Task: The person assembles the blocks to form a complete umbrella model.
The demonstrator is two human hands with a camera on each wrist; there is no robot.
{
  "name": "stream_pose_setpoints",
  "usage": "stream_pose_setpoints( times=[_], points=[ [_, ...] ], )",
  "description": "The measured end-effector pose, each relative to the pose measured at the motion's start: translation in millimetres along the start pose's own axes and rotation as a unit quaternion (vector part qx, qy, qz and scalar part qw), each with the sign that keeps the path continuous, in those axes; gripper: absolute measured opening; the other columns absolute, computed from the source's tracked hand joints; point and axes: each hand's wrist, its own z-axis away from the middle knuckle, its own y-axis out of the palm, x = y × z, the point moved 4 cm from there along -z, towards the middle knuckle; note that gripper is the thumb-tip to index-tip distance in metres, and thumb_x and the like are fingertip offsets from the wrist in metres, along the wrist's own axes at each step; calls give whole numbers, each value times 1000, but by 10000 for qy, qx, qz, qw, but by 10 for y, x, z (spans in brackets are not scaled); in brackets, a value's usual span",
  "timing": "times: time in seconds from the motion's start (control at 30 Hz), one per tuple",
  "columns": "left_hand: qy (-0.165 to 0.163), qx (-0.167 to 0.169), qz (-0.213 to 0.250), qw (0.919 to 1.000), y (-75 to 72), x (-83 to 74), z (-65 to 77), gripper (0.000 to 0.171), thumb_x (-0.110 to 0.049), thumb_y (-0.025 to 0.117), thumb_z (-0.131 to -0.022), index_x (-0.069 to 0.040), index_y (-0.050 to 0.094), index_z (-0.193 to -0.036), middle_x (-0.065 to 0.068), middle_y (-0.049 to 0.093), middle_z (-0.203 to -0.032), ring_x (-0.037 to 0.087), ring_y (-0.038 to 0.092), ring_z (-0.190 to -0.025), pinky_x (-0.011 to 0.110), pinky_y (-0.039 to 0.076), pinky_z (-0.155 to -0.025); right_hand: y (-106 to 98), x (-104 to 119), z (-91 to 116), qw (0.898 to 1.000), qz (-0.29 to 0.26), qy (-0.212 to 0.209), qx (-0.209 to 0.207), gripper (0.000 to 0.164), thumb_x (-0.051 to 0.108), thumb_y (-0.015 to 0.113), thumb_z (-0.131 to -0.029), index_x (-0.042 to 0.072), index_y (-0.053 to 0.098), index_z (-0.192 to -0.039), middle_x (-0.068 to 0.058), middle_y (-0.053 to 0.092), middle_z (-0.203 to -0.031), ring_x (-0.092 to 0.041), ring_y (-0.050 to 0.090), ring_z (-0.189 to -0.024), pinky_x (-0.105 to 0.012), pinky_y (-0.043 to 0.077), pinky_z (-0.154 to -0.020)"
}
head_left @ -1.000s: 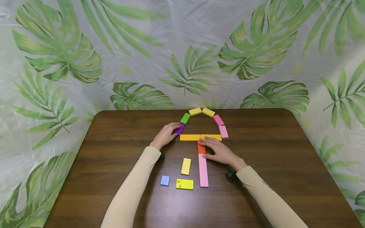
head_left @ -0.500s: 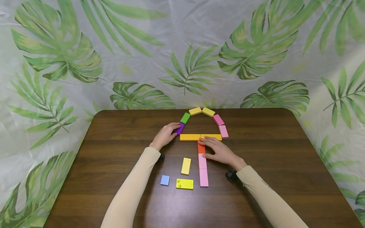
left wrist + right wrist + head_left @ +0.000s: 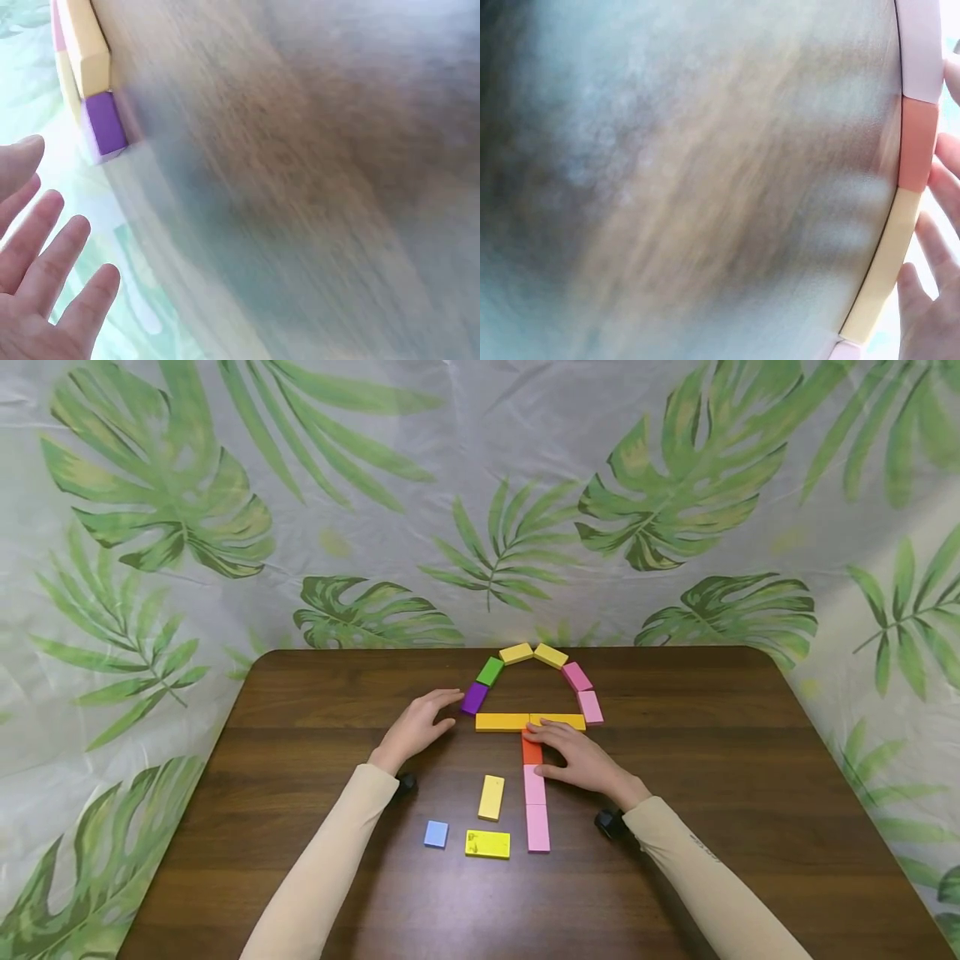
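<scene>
Flat coloured blocks lie on the table in an arch above a bar and a stem. My left hand [image 3: 412, 724] is just left of the purple block [image 3: 474, 699], fingers spread and holding nothing; the left wrist view shows a gap between those fingers and the purple block [image 3: 106, 124]. Above the purple block lies a green block [image 3: 491, 672]. My right hand [image 3: 581, 758] rests its relaxed fingertips on the red block [image 3: 532, 752] and the edge of the right orange block [image 3: 562, 722]. Its thumb is at the upper pink stem block [image 3: 534, 787].
Two yellow blocks [image 3: 516, 653] and two pink blocks [image 3: 577, 677] finish the arch. Left of the stem lie a pale yellow block [image 3: 491, 797], a bright yellow block [image 3: 487, 844] and a small blue block [image 3: 436, 834]. A leaf-patterned cloth [image 3: 480, 552] hangs behind the table [image 3: 300, 743].
My left hand has let go of the purple block and drawn back to the left and toward me. The right hand stays where it was.
</scene>
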Motion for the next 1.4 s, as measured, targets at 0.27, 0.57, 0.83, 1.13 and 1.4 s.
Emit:
stream_pose_setpoints(
  times=[0.27, 0.57, 0.83, 1.13, 1.4],
  points=[
    [184, 151, -13, 9997, -8, -157, 247, 47, -6, 66, -90, -4, 54, -135, 12, 51, -138, 26, 48, -126, 40, 39, -102, -1, 5, 8, 10000, -43, 35, 15, 65, 42, 67, -88, 11, 48, -142, -6, 41, -148, -29, 28, -139, -50, 23, -111],
    [388, 508, 54, 9979, 81, -387, 537, 48, -9, 67, -90, -9, 54, -136, 8, 50, -139, 22, 47, -127, 37, 41, -101, 3, -10, 2, 10000, -11, 35, 13, 65, 43, 66, -88, 11, 48, -142, -5, 41, -148, -28, 28, -139, -50, 23, -110],
    [658, 820, 102, 9944, 188, -550, 752, 47, -13, 68, -90, -10, 56, -135, 5, 49, -141, 21, 46, -128, 37, 41, -101, 10, -20, 4, 10000, -46, 21, -23, 65, 44, 66, -88, 11, 49, -142, -5, 41, -147, -29, 28, -139, -51, 24, -110],
    [1302, 1115, -37, 9852, 312, -690, 986, 42, -18, 67, -91, -9, 59, -131, 7, 49, -141, 28, 41, -132, 44, 36, -104, 27, -41, -2, 10000, -18, 48, -16, 66, 46, 64, -88, 13, 48, -142, -5, 41, -148, -29, 28, -139, -51, 24, -110],
    [1994, 1182, -523, 9714, 437, -803, 1162, 39, -20, 69, -89, -14, 64, -127, 0, 54, -136, 26, 42, -131, 45, 35, -105, 24, -30, 1, 10000, -17, 70, -1, 65, 45, 65, -88, 13, 48, -143, -5, 41, -148, -29, 28, -139, -51, 23, -110]
  ],
)
